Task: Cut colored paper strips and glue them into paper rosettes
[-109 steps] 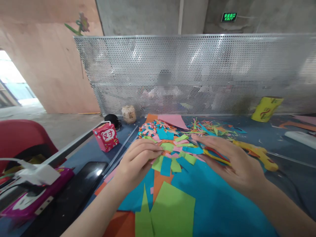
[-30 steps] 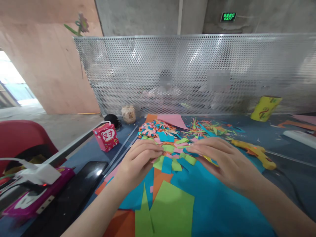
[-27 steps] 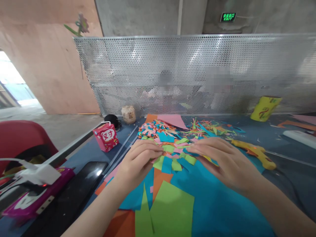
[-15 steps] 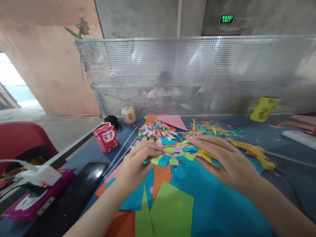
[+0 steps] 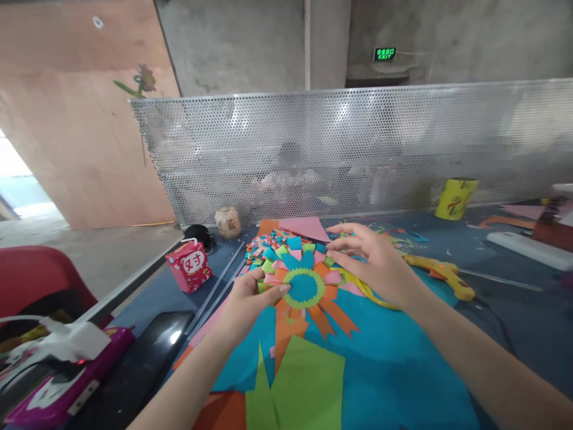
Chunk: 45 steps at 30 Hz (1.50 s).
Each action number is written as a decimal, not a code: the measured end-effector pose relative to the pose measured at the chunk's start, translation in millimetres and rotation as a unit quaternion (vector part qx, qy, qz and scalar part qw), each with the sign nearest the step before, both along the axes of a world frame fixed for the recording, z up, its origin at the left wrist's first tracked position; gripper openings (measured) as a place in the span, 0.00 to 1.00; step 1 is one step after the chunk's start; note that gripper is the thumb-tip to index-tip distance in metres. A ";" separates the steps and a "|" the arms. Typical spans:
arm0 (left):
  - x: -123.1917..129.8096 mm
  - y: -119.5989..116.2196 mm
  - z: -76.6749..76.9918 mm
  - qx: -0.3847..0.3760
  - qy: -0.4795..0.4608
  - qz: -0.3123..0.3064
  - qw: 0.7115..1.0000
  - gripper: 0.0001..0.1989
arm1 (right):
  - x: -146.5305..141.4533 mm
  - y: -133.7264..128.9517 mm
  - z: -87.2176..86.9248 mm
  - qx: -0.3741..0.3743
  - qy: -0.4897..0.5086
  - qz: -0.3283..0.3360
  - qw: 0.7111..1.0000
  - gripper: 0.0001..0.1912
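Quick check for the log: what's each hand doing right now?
Left hand: closed on the edge of the flower-like piece, thumb on its front.
Right hand: open, fingers spread at the piece's upper right; contact can't be told.

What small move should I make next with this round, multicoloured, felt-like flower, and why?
Perhaps close your right hand gently on the upper-right edge of the blue-centred flower: your left hand pinches its left side, while the right fingers are spread there, with no firm grip visible.
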<state>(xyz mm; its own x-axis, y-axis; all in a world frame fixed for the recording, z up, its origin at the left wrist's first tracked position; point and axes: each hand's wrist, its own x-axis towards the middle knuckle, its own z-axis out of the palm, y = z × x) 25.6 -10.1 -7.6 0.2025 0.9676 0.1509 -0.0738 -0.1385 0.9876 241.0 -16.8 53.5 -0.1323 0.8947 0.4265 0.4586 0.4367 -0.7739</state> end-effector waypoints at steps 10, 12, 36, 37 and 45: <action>-1.8 2.9 -4.5 -0.008 0.009 -0.013 1.000 0.14 | -1.1 5.8 4.8 -0.021 0.012 0.022 0.999 0.10; -1.3 2.6 -4.3 -0.012 0.006 -0.013 1.000 0.14 | -1.7 4.4 6.5 -0.019 0.010 0.020 1.000 0.10; 0.2 0.5 -0.9 -0.014 0.016 -0.012 1.000 0.15 | -1.0 1.0 6.4 0.011 0.021 0.016 1.000 0.07; 0.2 0.5 -0.8 -0.016 0.014 -0.014 1.000 0.15 | -1.4 0.7 6.8 0.010 0.024 0.016 1.000 0.07; 0.8 0.5 0.8 -0.023 0.009 -0.019 1.000 0.14 | -1.1 0.1 7.5 0.002 0.042 0.007 0.999 0.09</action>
